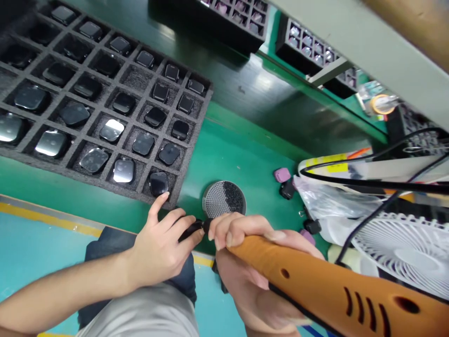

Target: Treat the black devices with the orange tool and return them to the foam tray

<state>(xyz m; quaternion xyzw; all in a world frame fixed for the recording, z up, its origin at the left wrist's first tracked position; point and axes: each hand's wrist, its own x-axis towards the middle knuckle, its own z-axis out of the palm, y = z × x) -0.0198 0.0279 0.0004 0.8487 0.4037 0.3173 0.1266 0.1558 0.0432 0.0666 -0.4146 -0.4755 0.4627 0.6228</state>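
Observation:
My right hand (245,248) grips an orange electric screwdriver (333,290), whose tip points left toward my left hand. My left hand (163,243) pinches a small black part (191,228) between thumb and fingers, right at the driver's tip, with the index finger stretched up toward the foam tray. Just above both hands lies a round perforated screw dish (224,199) holding dark screws on its right half. A grey foam tray (175,187) with several black smartwatch bodies in its cells fills the upper left.
Pink and black small parts (284,180) lie on the green mat right of the dish. A white fan (407,248), plastic bags and black cables crowd the right side. More trays (315,44) stand at the back under a shelf. My knees show below the bench edge.

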